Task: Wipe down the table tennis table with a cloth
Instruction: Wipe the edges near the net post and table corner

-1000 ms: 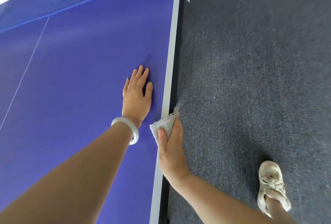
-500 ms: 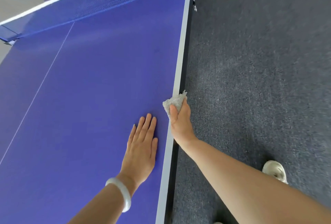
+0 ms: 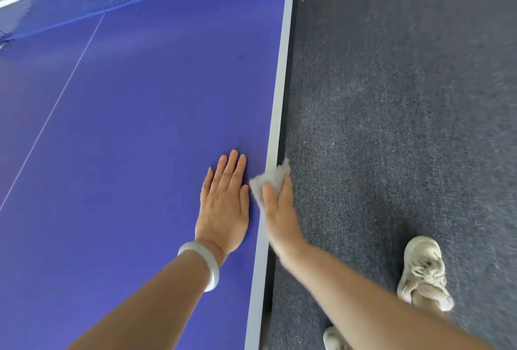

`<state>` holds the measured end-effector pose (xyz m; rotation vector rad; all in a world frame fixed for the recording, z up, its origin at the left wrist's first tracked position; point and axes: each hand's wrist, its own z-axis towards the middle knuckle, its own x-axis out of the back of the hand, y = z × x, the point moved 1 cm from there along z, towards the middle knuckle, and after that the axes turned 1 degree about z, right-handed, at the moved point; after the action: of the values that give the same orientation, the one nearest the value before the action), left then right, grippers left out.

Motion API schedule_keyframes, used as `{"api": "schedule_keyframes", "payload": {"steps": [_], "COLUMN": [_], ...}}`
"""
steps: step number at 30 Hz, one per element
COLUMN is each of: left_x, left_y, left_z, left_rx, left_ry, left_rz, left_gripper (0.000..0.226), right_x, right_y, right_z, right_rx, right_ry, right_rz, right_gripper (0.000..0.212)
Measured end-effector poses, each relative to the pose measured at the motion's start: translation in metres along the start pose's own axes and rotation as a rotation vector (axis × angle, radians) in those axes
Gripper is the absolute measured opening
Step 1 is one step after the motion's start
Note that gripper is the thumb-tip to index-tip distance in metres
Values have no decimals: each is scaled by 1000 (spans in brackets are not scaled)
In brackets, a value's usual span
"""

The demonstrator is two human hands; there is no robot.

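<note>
left hand [image 3: 223, 204]: flat, fingers straight, palm on worktop [image 3: 134, 126] near right edge
right hand [image 3: 277, 210]: fingers gripping grey cloth [image 3: 270, 179] against worktop's right edge

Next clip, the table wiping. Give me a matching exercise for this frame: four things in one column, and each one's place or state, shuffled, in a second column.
Column one
1. left hand
2. cloth
3. bracelet
4. shoe

Column two
A. on the dark carpet
B. flat on the blue tabletop
C. around the left wrist
D. gripped by the right hand at the table's grey edge

Pairs: 1-B, 2-D, 3-C, 4-A
</note>
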<state>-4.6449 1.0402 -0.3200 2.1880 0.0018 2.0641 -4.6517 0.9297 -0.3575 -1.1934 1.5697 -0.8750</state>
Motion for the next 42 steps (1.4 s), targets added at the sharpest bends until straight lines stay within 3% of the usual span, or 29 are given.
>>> {"api": "schedule_keyframes", "payload": {"steps": [5,8,12,20,24,28,34,38,42], "left_x": [1,1,1,-3,-2,-1,3,9,7], "left_y": [2,2,2,-1,0,0,0,4,10], "left_z": [-1,-2,-2,-1,-3,-3,-9,-40,-133], "left_rx": [6,8,1,4,-2,-9,-20,112,53], "left_ry": [4,15,27,39,42,64,105,48,-34], "left_rz": [10,-6,-1,-10,-18,-46,-132,-326,-245], "left_gripper": [56,53,54,53,53,51,44,41,48], "right_x": [1,-4,-5,-3,-3,-1,-3,1,1], "right_y": [-20,4,42,-4,14,46,50,50,43], "right_z": [38,-23,-115,-2,-48,-113,-108,-107,-108], "right_rx": [-37,52,11,-29,-4,-99,-135,-139,-146], "right_ry": [38,63,37,81,31,-18,-27,-34,-63], "right_rz": [46,21,-7,-9,24,-63,-147,-192,-166], "right_gripper": [60,59,63,52,43,75,68,67,68]}}
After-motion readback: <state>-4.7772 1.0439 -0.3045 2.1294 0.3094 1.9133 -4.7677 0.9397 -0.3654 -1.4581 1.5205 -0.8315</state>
